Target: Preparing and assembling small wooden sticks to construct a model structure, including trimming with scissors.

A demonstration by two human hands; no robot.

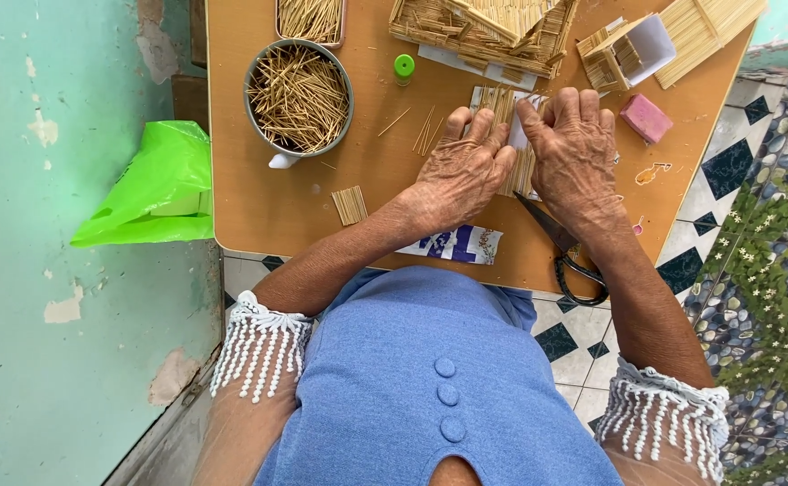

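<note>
Bare tabletop front-left; bowl of sticks & stick models blocking far side.

Left hand flat; right hand flat, fingers spread.

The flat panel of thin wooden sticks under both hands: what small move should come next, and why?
Probably keep pressing the sticks flat and side by side. The left hand and the right hand both lie on the flat panel of thin wooden sticks with white paper under it, and a few loose sticks lie beside it on the orange-brown wooden table.
</note>
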